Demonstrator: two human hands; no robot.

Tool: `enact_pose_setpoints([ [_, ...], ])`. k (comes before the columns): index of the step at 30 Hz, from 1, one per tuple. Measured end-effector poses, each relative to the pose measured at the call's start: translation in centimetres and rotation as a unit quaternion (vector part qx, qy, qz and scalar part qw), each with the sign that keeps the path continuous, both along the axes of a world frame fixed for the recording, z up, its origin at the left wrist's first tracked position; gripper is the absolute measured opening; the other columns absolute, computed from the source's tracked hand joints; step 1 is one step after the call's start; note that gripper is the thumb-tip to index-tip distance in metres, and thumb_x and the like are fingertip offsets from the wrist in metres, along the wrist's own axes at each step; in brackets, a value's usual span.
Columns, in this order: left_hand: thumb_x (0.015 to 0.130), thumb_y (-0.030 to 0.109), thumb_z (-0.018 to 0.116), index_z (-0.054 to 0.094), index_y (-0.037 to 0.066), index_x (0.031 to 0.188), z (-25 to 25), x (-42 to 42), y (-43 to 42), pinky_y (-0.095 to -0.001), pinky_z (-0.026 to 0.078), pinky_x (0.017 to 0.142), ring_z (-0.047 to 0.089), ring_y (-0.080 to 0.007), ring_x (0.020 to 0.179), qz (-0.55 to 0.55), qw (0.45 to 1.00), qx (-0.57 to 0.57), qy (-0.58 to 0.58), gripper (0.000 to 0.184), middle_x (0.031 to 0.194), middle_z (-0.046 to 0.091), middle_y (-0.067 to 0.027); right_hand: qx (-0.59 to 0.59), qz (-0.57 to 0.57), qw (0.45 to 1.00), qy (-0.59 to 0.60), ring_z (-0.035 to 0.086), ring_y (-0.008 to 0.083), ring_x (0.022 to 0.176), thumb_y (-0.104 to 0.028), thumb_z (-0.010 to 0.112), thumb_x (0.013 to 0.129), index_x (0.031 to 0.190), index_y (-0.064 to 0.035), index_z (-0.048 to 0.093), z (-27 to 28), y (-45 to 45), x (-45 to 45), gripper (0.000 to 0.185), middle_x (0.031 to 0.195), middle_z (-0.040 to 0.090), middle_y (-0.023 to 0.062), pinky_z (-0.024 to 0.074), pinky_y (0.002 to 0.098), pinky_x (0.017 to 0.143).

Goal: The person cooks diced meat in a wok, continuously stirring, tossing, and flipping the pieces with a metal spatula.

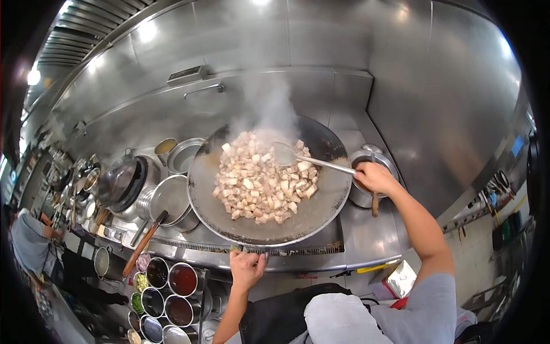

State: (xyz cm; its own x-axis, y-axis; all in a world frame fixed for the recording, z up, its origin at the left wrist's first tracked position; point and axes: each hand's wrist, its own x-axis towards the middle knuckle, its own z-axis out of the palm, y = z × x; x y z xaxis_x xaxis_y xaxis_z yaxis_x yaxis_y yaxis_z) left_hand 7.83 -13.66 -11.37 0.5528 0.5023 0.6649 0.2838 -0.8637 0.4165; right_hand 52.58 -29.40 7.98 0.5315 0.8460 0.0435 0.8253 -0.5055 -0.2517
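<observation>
My right hand [373,177] is closed around the handle of a long metal ladle [326,164]. Its round head rests among pale diced meat [258,186], which looks like pork and is heaped in a large wok [209,221]. Steam rises from the back of the heap. At the front edge of the stove, just below the wok's near rim, my left hand [247,268] has its fingers curled. A small greenish bit shows beside them, but what they grip is hidden.
Right of the wok stands a metal pot [362,198] with a wooden-handled tool. To the left are a steel pot [172,195], a basin [184,155] and a wooden-handled utensil [141,249]. Sauce containers [183,279] sit front left. Another person [34,241] stands far left.
</observation>
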Motion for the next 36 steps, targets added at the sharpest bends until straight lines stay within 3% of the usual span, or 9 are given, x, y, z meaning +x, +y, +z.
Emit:
enact_pose_setpoints([
  [6,0.086,0.020,0.082,0.058,0.015,0.057,-0.4,0.0,0.8,-0.0433,0.042,0.070,0.059,-0.0283,0.058,0.008,1.000,0.023,0.010,0.038,0.057,0.058,-0.0046,-0.009,-0.096,0.994,-0.051,0.074,0.0440,0.110,-0.035,0.065,0.099,0.114,-0.0028,0.080,2.0,-2.9,5.2,0.039,0.112,0.078,0.0258,0.0577,0.0545,0.097],
  [10,0.082,0.020,0.083,0.057,0.017,0.057,-0.9,0.3,1.5,-0.0419,0.043,0.067,0.059,-0.0258,0.057,0.015,0.999,0.043,0.006,0.036,0.056,0.056,-0.0018,-0.039,-0.104,0.990,-0.087,0.074,0.0441,0.109,-0.041,0.072,0.098,0.109,-0.0024,0.081,0.0,3.4,11.2,0.041,0.111,0.079,0.0239,0.0583,0.0544,0.097],
  [13,0.079,0.019,0.082,0.054,0.019,0.056,-1.0,0.6,2.0,-0.0391,0.045,0.066,0.058,-0.0225,0.056,0.035,0.996,0.077,-0.003,0.036,0.055,0.054,0.0010,-0.061,0.016,0.994,-0.085,0.075,0.0440,0.107,-0.048,0.079,0.094,0.108,-0.0049,0.081,-3.0,11.9,13.7,0.046,0.107,0.080,0.0228,0.0588,0.0538,0.095],
  [15,0.075,0.017,0.081,0.048,0.017,0.055,-1.2,0.6,2.0,-0.0387,0.042,0.064,0.051,-0.0250,0.051,0.022,0.998,0.046,-0.029,0.039,0.053,0.047,-0.0016,-0.036,0.113,0.992,-0.042,0.074,0.0448,0.102,-0.045,0.087,0.088,0.104,-0.0034,0.079,-6.0,18.9,16.3,0.045,0.102,0.079,0.0228,0.0576,0.0540,0.090],
  [20,0.078,0.019,0.081,0.048,0.017,0.055,-1.1,0.4,2.1,-0.0382,0.048,0.066,0.051,-0.0246,0.050,0.032,0.998,0.060,-0.015,0.040,0.052,0.045,-0.0016,-0.055,0.238,0.968,-0.059,0.074,0.0437,0.098,-0.038,0.086,0.089,0.100,-0.0024,0.074,-7.1,27.6,12.2,0.039,0.096,0.078,0.0210,0.0568,0.0553,0.085],
  [23,0.079,0.018,0.081,0.049,0.017,0.056,-1.2,0.5,2.0,-0.0383,0.048,0.067,0.052,-0.0250,0.050,0.027,0.997,0.061,-0.025,0.039,0.053,0.046,-0.0015,-0.085,0.278,0.949,-0.123,0.076,0.0425,0.099,-0.033,0.083,0.092,0.110,-0.0050,0.076,-6.1,26.3,9.1,0.034,0.100,0.079,0.0204,0.0599,0.0536,0.086],
  [25,0.079,0.018,0.081,0.049,0.017,0.056,-1.2,0.5,1.8,-0.0390,0.048,0.067,0.053,-0.0256,0.051,0.017,0.998,0.061,-0.025,0.039,0.053,0.048,-0.0017,-0.064,0.300,0.940,-0.152,0.076,0.0425,0.092,-0.035,0.081,0.094,0.103,-0.0044,0.074,-5.2,24.0,7.6,0.033,0.091,0.078,0.0198,0.0591,0.0547,0.080],
  [28,0.081,0.021,0.080,0.055,0.017,0.058,-0.9,0.3,1.5,-0.0390,0.050,0.074,0.061,-0.0235,0.059,0.038,0.998,0.046,-0.003,0.035,0.059,0.061,-0.0007,-0.115,0.301,0.919,-0.227,0.077,0.0397,0.085,-0.043,0.076,0.098,0.105,-0.0067,0.072,-2.3,19.3,4.7,0.037,0.085,0.077,0.0192,0.0601,0.0533,0.077],
  [36,0.080,0.018,0.081,0.058,0.016,0.059,-1.2,0.3,1.4,-0.0395,0.049,0.071,0.060,-0.0231,0.057,0.027,0.998,0.051,-0.028,0.031,0.057,0.060,0.0000,-0.082,0.188,0.934,-0.293,0.075,0.0389,0.078,-0.046,0.073,0.100,0.103,-0.0111,0.073,3.4,4.9,0.8,0.035,0.078,0.075,0.0154,0.0586,0.0519,0.073],
])
